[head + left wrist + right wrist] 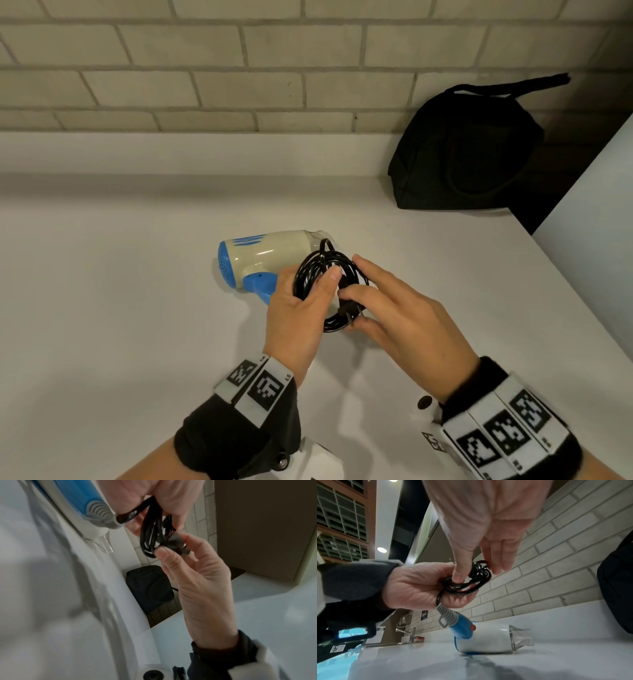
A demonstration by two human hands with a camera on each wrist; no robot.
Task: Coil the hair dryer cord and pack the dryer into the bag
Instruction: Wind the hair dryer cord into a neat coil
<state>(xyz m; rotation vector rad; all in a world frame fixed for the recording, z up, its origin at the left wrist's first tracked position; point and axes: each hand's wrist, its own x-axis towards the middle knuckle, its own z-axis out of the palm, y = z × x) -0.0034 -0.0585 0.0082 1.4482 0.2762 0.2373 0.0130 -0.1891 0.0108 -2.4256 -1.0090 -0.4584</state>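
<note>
On the white tabletop [120, 308], against a pale brick wall [239, 68]: a cream-and-blue hair dryer [263, 260] lying on its side, clear nozzle pointing right, blue handle toward the near edge. Just above and in front of it, a black cord [329, 274] wound into a bundle of loops, still joined to the handle by a grey ribbed sleeve [447, 613]. Left hand [298, 308] curled round the bundle, thumb across the loops. Right hand [394, 315] close alongside, thumb and forefinger pinching the black plug [173, 545] at the coil's edge, remaining fingers stretched loose. Far right, at the back, well apart from the dryer: a black bag [469, 154] leaning on the wall, strap up, not visibly open.
</note>
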